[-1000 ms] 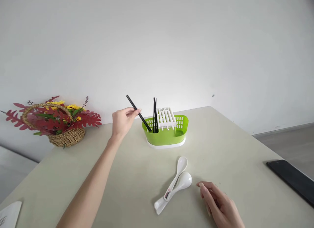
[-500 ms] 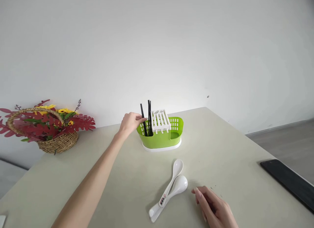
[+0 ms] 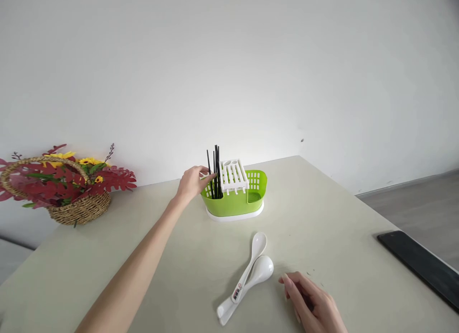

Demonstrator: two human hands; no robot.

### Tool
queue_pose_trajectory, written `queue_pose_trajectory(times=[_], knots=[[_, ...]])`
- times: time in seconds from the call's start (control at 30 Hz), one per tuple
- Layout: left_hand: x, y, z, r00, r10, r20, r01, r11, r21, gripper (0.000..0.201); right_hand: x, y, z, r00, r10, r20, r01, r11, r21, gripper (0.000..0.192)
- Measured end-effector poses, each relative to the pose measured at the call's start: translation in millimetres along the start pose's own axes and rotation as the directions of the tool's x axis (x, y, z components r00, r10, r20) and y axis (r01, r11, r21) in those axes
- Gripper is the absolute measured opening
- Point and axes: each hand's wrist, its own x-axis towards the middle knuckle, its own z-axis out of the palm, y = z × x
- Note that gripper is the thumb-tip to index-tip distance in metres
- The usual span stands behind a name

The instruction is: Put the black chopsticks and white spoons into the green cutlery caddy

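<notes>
My left hand (image 3: 194, 181) reaches to the left end of a green cutlery caddy (image 3: 233, 206), its thumb and fingers closed around black chopsticks (image 3: 216, 168). The chopsticks stand nearly upright in the caddy's left compartment, some leaning apart. Across the caddy's middle sits a white slotted rack (image 3: 234, 175) with small hooks at its front. My right hand (image 3: 311, 302) rests on the table, fingers curled in, with nothing seen in it. Just left of it lie two white spoons, one bowl up (image 3: 258, 244) and the other bowl down (image 3: 263, 268), their handles crossing.
A wicker basket (image 3: 81, 209) of red leaves and yellow flowers stands at the far left against the wall. A black phone (image 3: 419, 266) lies along the right table edge. The wall (image 3: 229, 75) rises behind the caddy.
My left hand has shifted slightly right and its thumb now lies across the chopsticks, which are more spread out. The right hand and spoons have stayed put.
</notes>
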Motion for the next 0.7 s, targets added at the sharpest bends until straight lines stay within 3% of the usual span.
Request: queue_pose_trajectory(times=[0.1, 0.2, 0.3, 0.37, 0.47, 0.53, 0.7], knots=[[-9.2, -3.9, 3.7, 0.999, -0.027, -0.033, 0.023, 0.992, -0.121, 0.048, -0.1, 0.0, -0.5, 1.000, -0.002, -0.006, 0.002, 1.000, -0.008, 0.052], [-19.6, -15.4, 11.4, 0.979, -0.096, -0.181, 0.048, 0.966, -0.255, 0.049, -0.2, 0.5, -1.3, 1.000, 0.006, 0.010, -0.005, 1.000, -0.023, 0.051], [-32.2, -41.0, 25.0, 0.900, -0.243, -0.363, 0.083, 0.911, -0.405, 0.051, -0.1, 0.4, -2.1, 1.000, -0.002, 0.013, 0.002, 0.999, -0.036, 0.050], [-43.6, -62.8, 36.2, 0.853, -0.328, -0.405, 0.111, 0.873, -0.474, 0.052, 0.2, -0.4, -2.4, 1.000, -0.013, 0.007, 0.013, 0.999, -0.045, 0.049], [-66.0, -88.7, 52.2, 0.853, -0.418, -0.312, 0.191, 0.807, -0.558, 0.055, 0.6, -2.8, -1.9, 1.000, -0.014, 0.002, 0.014, 0.998, -0.065, 0.049], [-82.3, -94.5, 60.4, 0.861, -0.437, -0.258, 0.227, 0.786, -0.575, 0.056, 0.7, -4.6, -1.1, 1.000, -0.009, -0.009, 0.008, 0.997, -0.079, 0.049], [-115.4, -71.5, 71.8, 0.906, -0.405, -0.125, 0.239, 0.731, -0.639, 0.047, 0.0, -7.3, -1.2, 1.000, 0.024, -0.011, -0.025, 0.995, -0.099, 0.048]])
